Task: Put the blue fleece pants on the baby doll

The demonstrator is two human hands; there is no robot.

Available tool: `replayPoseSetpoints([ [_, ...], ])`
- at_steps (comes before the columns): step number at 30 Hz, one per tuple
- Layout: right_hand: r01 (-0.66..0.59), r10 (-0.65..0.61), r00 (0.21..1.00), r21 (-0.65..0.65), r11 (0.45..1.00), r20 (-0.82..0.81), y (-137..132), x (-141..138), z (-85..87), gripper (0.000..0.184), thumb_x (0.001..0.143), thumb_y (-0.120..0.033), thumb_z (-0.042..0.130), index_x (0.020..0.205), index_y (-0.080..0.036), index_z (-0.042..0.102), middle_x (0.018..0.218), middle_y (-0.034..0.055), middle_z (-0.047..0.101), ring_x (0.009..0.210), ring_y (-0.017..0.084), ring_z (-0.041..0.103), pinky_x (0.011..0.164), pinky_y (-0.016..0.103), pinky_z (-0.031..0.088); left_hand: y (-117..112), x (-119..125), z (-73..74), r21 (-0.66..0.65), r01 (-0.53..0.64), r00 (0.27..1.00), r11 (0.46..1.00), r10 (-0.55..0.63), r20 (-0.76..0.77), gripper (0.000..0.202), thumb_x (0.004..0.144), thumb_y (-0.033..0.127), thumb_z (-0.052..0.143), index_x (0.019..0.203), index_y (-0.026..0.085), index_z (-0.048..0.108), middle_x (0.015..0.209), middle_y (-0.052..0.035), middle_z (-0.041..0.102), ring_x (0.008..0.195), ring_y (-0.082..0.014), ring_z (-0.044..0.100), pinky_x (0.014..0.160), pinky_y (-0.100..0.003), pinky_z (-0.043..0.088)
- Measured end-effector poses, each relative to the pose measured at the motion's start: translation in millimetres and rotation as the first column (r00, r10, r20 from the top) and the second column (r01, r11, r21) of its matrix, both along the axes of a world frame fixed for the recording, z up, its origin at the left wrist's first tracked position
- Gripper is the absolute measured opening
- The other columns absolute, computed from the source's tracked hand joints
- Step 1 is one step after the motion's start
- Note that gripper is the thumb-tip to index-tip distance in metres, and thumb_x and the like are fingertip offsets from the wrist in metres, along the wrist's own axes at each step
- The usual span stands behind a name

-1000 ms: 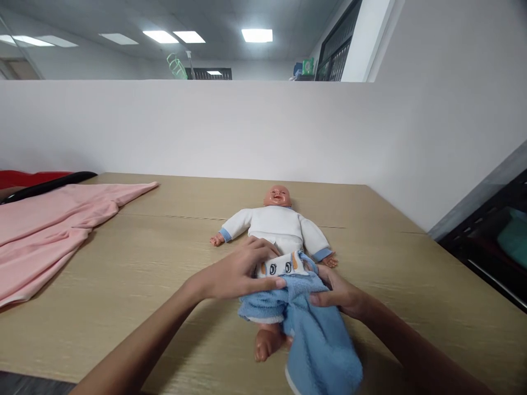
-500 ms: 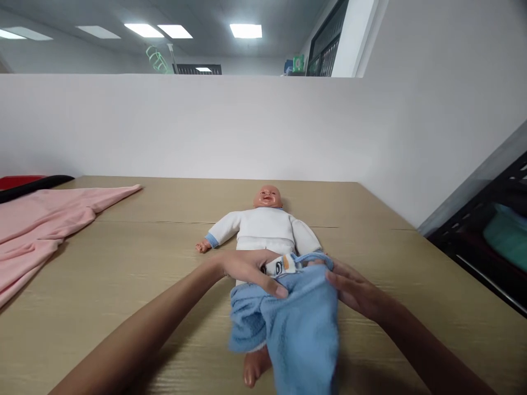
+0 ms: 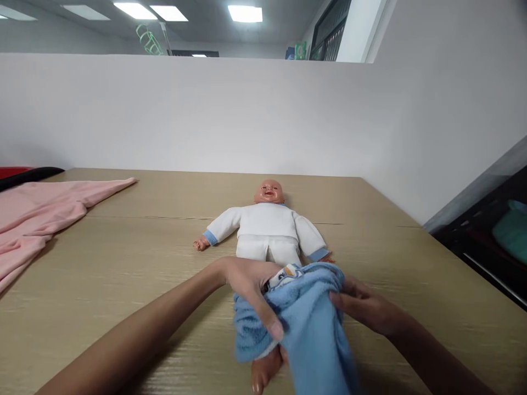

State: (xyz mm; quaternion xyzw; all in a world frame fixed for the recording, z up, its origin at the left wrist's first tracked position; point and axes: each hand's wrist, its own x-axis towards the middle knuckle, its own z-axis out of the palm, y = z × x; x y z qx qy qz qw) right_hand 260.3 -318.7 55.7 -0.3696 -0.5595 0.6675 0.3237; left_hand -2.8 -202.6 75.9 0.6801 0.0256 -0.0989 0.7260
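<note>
left hand: thumb spread over blue terry pants, fingertips hidden, I can't tell if clamped | right hand: thumb and fingers pinching pants' side | pants: over legs of baby doll, on table

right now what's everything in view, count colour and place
doll: 1, white-clothed, mid-table
garment: 1, blue, over doll's legs
table: 1, tan, below doll
cloth: 1, pink, left
strip: 1, black, far left
object: 1, red, far left
partition: 1, white, behind table
lights: 5+, white, ceiling
frame: 1, green, beyond partition
items: 2, blue/green, beyond partition
window: 1, dark, upper right
rack: 1, black, right
bundle: 1, teal, right
left hand: 1, bare, on garment
right hand: 1, bare, on garment
</note>
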Motion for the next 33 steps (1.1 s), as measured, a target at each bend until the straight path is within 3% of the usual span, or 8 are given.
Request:
replayPoseSetpoints([
  [3,0.073,-0.072,0.997,-0.047,0.996,0.032,3,2,-7.7,0.05,0.097,-0.065,0.069,0.119,-0.02,0.078,0.104,0.0061,0.074,0.1,0.023,0.068,0.097,0.038,0.055,-3,2,-1.4,-0.006,0.023,1.0,1.0,-0.023,-0.002,0.048,0.06,0.026,0.103,0.101,0.014,0.08,0.102,-0.0031,0.082,0.089,-0.0194,0.074,0.088,-0.025,0.064],
  [6,-0.125,0.128,0.988,-0.042,0.991,0.085,3,1,1.9,0.056,0.098,-0.065,0.068,0.132,-0.021,0.072,0.116,0.0078,0.072,0.109,0.025,0.069,0.103,0.04,0.054,-1,2,-4.3,0.05,-0.051,0.996,0.997,0.047,0.075,0.036,0.077,0.033,0.093,0.105,0.014,0.08,0.104,-0.0029,0.082,0.094,-0.018,0.074,0.094,-0.024,0.062],
  [10,-0.369,0.367,0.927,0.009,0.929,0.082,-2,-4,16.2,0.088,0.075,-0.064,0.092,0.147,-0.022,0.062,0.133,0.0103,0.069,0.129,0.033,0.064,0.114,0.045,0.048,4,-2,-8.6,0.053,-0.099,0.988,0.994,0.092,0.12,0.026,0.087,0.035,0.085,0.103,0.016,0.081,0.098,0.0002,0.079,0.093,-0.0137,0.072,0.096,-0.019,0.059],
  [16,-0.29,0.289,0.957,0.045,0.956,0.033,-3,-7,3.0,0.071,0.088,-0.058,0.084,0.147,-0.023,0.063,0.13,0.0085,0.072,0.119,0.026,0.068,0.111,0.04,0.051,6,-11,-8.3,0.001,-0.033,0.999,0.999,0.033,-0.036,0.053,0.056,0.027,0.105,0.101,0.016,0.081,0.095,-0.0001,0.08,0.084,-0.0162,0.069,0.079,-0.02,0.063],
  [23,-0.088,0.087,0.996,-0.039,0.995,-0.022,-5,-3,-18.2,0.055,0.098,-0.065,0.069,0.134,-0.024,0.073,0.112,0.0058,0.077,0.106,0.021,0.07,0.103,0.036,0.055,6,-7,-12.5,0.076,-0.143,0.985,0.987,0.134,0.105,0.044,0.086,0.043,0.087,0.118,0.015,0.076,0.112,-0.0044,0.08,0.109,-0.0205,0.073,0.105,-0.031,0.059],
  [26,-0.061,0.059,0.998,-0.062,0.996,-0.036,-7,-6,-14.1,0.062,0.095,-0.069,0.07,0.139,-0.025,0.069,0.116,0.0066,0.077,0.104,0.022,0.072,0.097,0.035,0.057,5,-8,-14.6,0.073,-0.22,0.969,0.973,0.209,0.135,0.048,0.09,0.047,0.083,0.126,0.017,0.074,0.126,-0.007,0.077,0.121,-0.0229,0.07,0.115,-0.037,0.053],
  [29,-0.11,0.11,0.99,0.007,0.994,-0.086,-7,-12,-4.9,0.092,0.076,-0.078,0.083,0.147,-0.023,0.062,0.124,0.0115,0.076,0.118,0.03,0.071,0.101,0.041,0.056,4,-10,-19.0,-0.004,-0.263,0.962,0.965,0.263,0.075,0.055,0.088,0.049,0.084,0.132,0.019,0.071,0.127,-0.0061,0.077,0.115,-0.0205,0.072,0.108,-0.032,0.057],
  [33,-0.029,0.036,0.996,0.088,0.996,-0.076,-5,-21,-0.1,0.096,0.069,-0.05,0.099,0.15,-0.024,0.055,0.133,0.0118,0.073,0.127,0.033,0.068,0.108,0.046,0.054,5,-10,-23.3,-0.122,-0.184,0.981,0.975,0.19,0.041,0.062,0.065,0.041,0.101,0.116,0.016,0.077,0.107,-0.0028,0.079,0.095,-0.017,0.073,0.09,-0.023,0.061],
])
